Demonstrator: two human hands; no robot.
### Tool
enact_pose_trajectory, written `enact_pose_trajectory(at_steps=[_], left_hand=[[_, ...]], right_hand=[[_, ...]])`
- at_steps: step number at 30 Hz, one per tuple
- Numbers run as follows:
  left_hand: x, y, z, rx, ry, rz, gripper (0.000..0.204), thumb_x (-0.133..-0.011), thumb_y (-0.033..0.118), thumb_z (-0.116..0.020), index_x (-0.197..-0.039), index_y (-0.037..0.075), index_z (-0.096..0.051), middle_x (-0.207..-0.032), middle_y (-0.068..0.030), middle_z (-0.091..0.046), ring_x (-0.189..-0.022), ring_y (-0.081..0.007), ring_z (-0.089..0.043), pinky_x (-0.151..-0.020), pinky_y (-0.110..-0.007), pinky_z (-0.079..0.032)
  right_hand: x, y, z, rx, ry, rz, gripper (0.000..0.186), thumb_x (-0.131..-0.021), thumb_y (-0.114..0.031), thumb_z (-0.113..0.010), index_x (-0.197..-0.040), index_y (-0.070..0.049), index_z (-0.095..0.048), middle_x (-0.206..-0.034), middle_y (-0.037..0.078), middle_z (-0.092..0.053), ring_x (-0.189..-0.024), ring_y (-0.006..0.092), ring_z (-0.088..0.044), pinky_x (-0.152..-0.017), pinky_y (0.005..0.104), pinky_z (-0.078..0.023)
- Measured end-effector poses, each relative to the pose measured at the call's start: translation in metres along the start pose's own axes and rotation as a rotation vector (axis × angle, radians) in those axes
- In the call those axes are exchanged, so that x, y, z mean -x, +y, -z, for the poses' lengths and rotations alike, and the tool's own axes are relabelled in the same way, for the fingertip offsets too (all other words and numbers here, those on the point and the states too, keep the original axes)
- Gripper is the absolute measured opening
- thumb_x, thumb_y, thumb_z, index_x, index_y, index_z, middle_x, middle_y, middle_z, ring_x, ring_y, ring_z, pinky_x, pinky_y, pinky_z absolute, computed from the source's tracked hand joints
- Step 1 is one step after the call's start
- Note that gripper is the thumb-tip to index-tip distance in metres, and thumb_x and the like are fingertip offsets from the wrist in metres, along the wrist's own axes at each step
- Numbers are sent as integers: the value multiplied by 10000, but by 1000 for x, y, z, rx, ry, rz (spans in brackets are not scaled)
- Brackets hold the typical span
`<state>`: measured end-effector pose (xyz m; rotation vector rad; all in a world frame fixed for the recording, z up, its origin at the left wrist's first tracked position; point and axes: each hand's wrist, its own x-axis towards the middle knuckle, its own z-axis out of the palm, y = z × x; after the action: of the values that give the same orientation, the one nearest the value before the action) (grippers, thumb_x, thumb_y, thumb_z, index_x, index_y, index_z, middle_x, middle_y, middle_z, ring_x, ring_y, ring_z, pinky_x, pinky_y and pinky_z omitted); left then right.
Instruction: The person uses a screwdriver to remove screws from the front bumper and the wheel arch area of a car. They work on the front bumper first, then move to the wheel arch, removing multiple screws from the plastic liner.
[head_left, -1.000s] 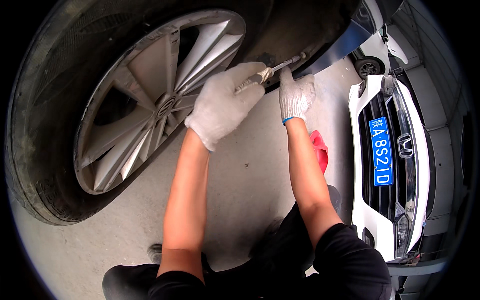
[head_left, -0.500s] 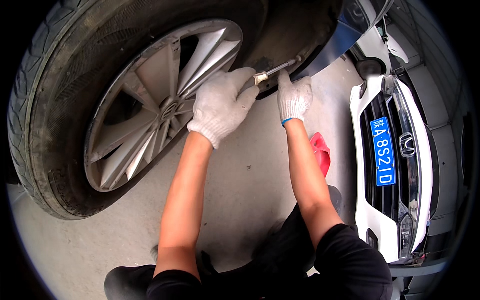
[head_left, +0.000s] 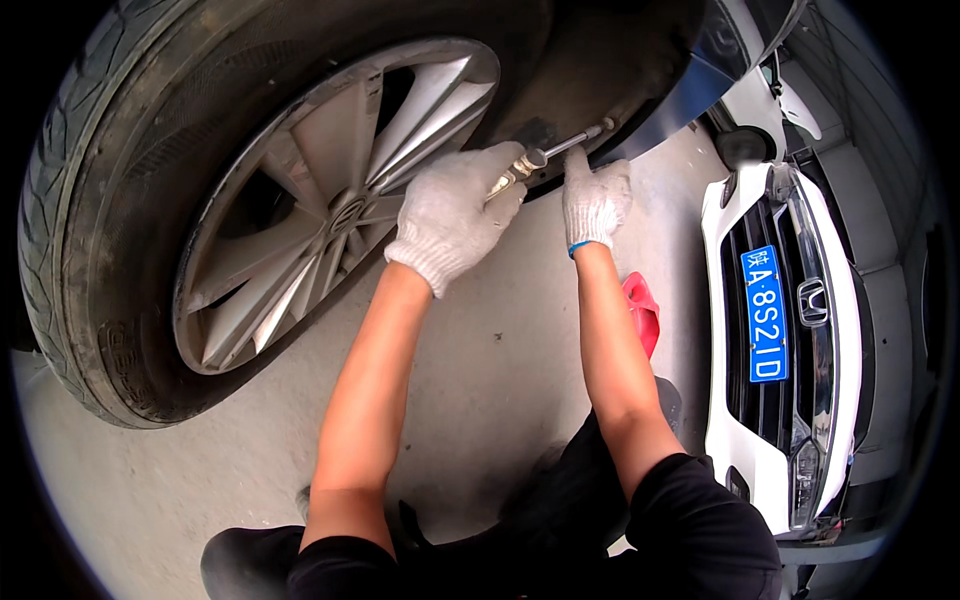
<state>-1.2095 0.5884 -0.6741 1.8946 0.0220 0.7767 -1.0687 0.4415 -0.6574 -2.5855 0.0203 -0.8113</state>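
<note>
My left hand (head_left: 460,215), in a white knit glove, is closed around the pale handle of a screwdriver-like tool (head_left: 534,158). The tool's metal shaft reaches a small round fitting (head_left: 608,124) in the dark wheel-arch liner (head_left: 575,70). My gloved right hand (head_left: 595,200) is just below the shaft at the arch's edge, index finger raised and the others curled; what they hold, if anything, is hidden. A large tyre (head_left: 105,250) with a silver alloy rim (head_left: 300,160) fills the upper left, beside my left hand.
A blue body panel (head_left: 660,120) borders the arch. A red object (head_left: 642,315) lies on the concrete floor (head_left: 490,350) behind my right forearm. A white car's front (head_left: 750,450) stands at the right, another white vehicle (head_left: 745,105) farther back. My dark-clothed legs are at the bottom.
The view has shifted slightly over the last second. My left hand and the tool's handle have turned a little; the shaft still reaches the same fitting, with my right hand below it.
</note>
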Motion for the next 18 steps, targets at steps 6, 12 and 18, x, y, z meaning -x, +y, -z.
enact_pose_trajectory(at_steps=[6,12,18], left_hand=[[-1,15,2,586,-73,443,261,-941,242,-611,-1097,35,-645,-695,20,-541,-539,-85,-474,-495,-245,-401],[-9,-5,3,1026,-224,600,209,-891,281,-652,-870,73,-643,-621,28,-473,-514,-78,-425,-457,-284,-362],[-13,3,7,-334,-32,-195,331,-884,222,-637,-1168,54,-665,-841,-104,-693,-825,-222,-652,-731,-363,-504]], right_hand=[[0,1,0,52,-9,-50,641,-762,-540,-705,-925,75,-626,-908,290,-690,-916,433,-676,-854,463,-515],[0,-3,1,24,-22,-64,644,-760,-544,-705,-933,71,-632,-905,282,-694,-913,431,-677,-851,464,-516],[-5,9,-3,2,-7,-34,635,-747,-551,-716,-914,56,-631,-884,275,-693,-893,428,-680,-822,463,-520]])
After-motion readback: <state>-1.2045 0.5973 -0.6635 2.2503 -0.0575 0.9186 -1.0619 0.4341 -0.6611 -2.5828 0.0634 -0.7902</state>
